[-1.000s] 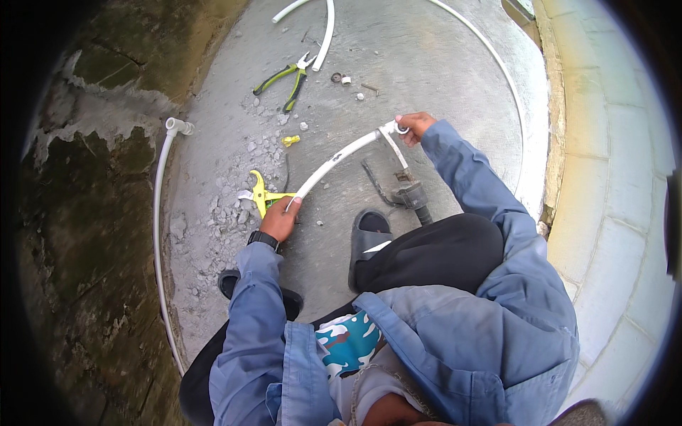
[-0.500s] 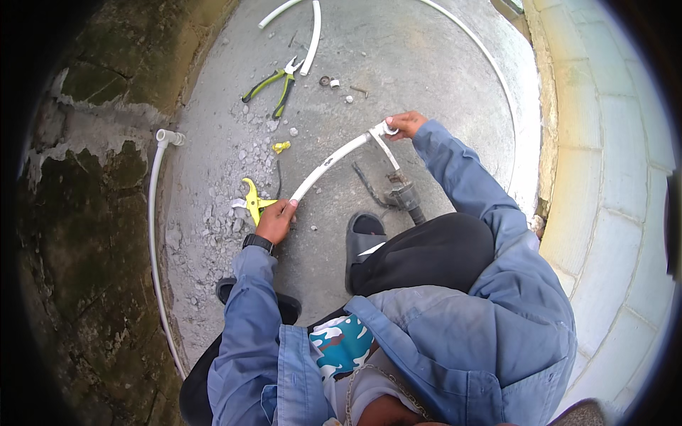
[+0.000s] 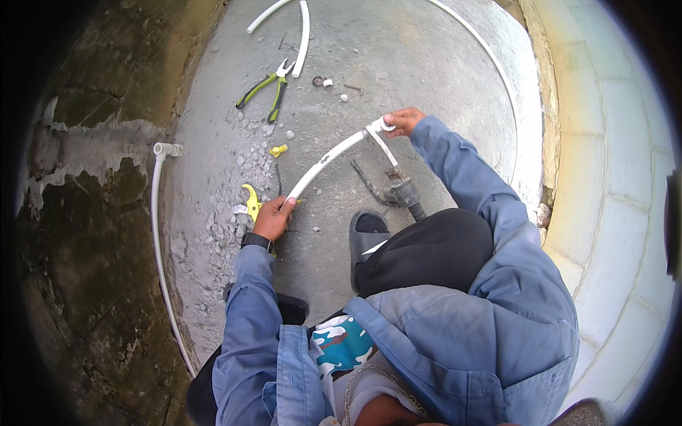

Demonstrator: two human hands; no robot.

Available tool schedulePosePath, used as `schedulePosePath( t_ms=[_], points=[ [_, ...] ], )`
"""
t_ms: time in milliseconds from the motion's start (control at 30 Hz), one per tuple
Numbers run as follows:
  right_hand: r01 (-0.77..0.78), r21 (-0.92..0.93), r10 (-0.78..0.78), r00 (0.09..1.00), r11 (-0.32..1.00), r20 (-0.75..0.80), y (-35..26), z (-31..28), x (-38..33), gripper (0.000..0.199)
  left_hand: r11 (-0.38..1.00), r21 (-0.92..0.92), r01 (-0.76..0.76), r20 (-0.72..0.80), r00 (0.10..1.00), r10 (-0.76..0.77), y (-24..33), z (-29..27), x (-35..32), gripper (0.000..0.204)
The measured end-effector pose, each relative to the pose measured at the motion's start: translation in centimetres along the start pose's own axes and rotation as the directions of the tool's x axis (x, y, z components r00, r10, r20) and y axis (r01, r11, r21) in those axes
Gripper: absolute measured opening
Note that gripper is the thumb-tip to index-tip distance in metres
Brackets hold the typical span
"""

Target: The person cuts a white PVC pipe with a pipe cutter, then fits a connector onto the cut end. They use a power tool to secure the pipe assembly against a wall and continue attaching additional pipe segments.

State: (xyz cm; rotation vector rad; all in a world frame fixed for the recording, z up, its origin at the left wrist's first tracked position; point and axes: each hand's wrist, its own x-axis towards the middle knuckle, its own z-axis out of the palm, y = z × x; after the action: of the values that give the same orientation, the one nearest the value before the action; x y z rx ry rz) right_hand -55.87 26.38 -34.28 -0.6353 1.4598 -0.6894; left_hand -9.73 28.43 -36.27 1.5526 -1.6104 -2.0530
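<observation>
L hand (image 3: pixel 271 219) grips wht pipe (image 3: pixel 325 157) @ nr end, R hand (image 3: pixel 404 121) its far-end fitting (image 3: pixel 378 126).

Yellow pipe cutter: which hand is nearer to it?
Left. The left hand partly covers the pipe cutter in view; the right hand is farther off, upper right, at a white pipe fitting.

A blue jacket (image 3: pixel 440 330), black trousers (image 3: pixel 447 245), dark sandals (image 3: pixel 364 243) and black wristwatch (image 3: pixel 256 241) are worn.
</observation>
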Motion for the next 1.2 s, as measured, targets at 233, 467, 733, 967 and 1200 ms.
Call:
schedulePosePath(
  t_ms=[233,467,733,967,1200],
  points=[
    [-0.020,-0.040,0.020,1.000,0.999,0.003,-0.2,-0.4,0.4,0.043,0.999,0.045,-0.021,-0.037,0.999,0.023,1.0,0.0,0.0,0.033],
    [-0.046,-0.033,0.047,0.998,0.998,0.032,0.2,-0.6,0.9,0.045,0.991,0.110,-0.078,-0.076,0.993,0.087,0.8,-0.1,0.0,0.032],
    [-0.038,-0.007,0.038,0.999,0.999,0.034,0.4,-0.6,1.2,0.044,0.986,0.150,-0.074,-0.158,0.983,0.098,1.4,1.2,-0.8,0.032],
    [-0.029,-0.035,0.030,0.999,0.999,0.033,0.0,-0.1,1.0,0.042,0.972,0.204,-0.113,-0.237,0.958,0.161,1.5,1.3,-0.9,0.032],
    [-0.002,-0.036,0.004,0.999,0.999,0.040,-0.4,0.1,0.5,0.044,0.974,0.189,-0.123,-0.169,0.973,0.156,0.7,1.2,-0.5,0.029]
  ],
)
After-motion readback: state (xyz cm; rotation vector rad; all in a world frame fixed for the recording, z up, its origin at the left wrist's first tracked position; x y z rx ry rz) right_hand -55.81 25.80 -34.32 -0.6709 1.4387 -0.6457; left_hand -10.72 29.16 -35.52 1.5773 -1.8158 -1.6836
